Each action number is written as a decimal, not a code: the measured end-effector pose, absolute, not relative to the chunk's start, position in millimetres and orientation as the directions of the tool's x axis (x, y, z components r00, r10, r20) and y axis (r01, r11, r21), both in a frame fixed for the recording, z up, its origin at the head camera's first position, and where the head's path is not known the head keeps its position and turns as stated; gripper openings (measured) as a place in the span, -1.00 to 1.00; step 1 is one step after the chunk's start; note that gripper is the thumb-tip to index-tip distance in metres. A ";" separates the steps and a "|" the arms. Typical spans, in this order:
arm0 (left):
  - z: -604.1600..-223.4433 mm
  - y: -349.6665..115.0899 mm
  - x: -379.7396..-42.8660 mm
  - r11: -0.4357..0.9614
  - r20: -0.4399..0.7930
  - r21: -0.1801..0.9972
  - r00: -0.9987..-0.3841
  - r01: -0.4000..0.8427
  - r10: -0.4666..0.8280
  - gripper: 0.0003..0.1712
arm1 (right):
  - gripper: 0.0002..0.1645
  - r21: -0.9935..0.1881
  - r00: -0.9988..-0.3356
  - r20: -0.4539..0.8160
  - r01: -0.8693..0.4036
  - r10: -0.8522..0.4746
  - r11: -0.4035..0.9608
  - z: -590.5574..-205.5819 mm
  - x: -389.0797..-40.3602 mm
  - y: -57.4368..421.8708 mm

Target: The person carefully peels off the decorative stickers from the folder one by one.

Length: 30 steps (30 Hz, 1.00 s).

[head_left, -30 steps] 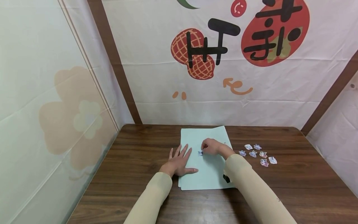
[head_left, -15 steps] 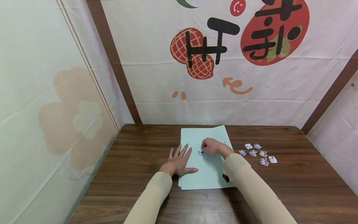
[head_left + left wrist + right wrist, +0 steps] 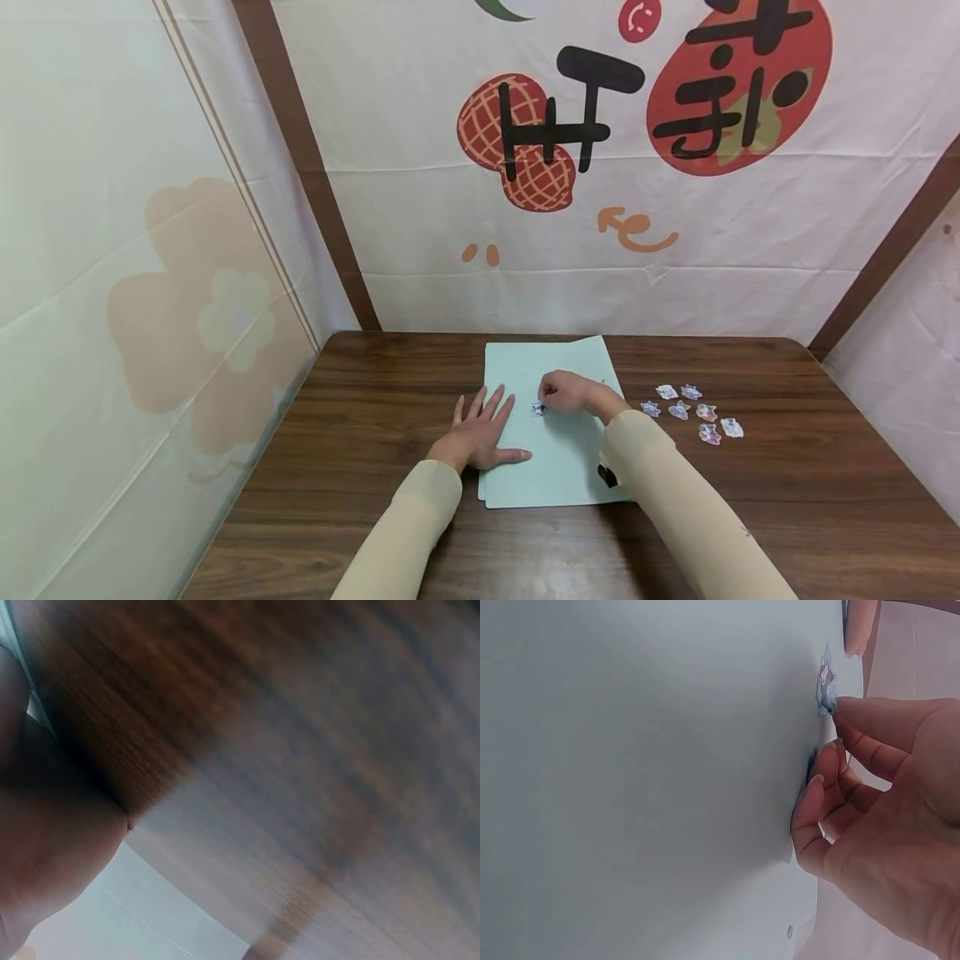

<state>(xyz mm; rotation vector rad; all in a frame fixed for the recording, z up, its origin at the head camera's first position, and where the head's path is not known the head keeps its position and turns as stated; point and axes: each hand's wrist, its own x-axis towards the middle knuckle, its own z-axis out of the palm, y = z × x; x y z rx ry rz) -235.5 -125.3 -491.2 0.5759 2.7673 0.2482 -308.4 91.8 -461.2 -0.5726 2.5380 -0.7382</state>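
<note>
A small blue-and-purple cartoon sticker (image 3: 826, 681) is on the pale mint sheet (image 3: 555, 467), near its middle. My right hand (image 3: 567, 392) pinches the sticker's near edge between thumb and index finger, the other fingers curled in. In the right wrist view the right hand (image 3: 885, 802) is seen from the palm side, thumb tip right at the sticker. My left hand (image 3: 477, 435) lies spread on the sheet's left edge, fingers straight, thumb pointing inward. Only a dark part of the left hand (image 3: 52, 832) shows in the left wrist view.
Several loose stickers (image 3: 678, 411) lie on the brown wooden table (image 3: 360, 467) to the right of the sheet. A black object (image 3: 607, 476) shows beside the right sleeve. Behind the table hangs a printed white cloth (image 3: 420, 233); another covers the left side.
</note>
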 end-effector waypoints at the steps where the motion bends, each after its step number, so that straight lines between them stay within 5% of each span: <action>1: -491.0 -125.2 -235.3 0.904 -0.258 0.228 -0.873 0.360 0.413 0.18 | -0.88 -0.583 -0.821 -0.288 -0.258 -0.493 0.770 -461.4 -308.2 92.1; 30: -489.8 -124.9 -234.3 0.909 -0.260 0.224 -0.877 0.352 0.404 0.18 | -0.89 -0.679 -0.804 -0.288 -0.212 -0.521 0.703 -460.3 -308.7 97.5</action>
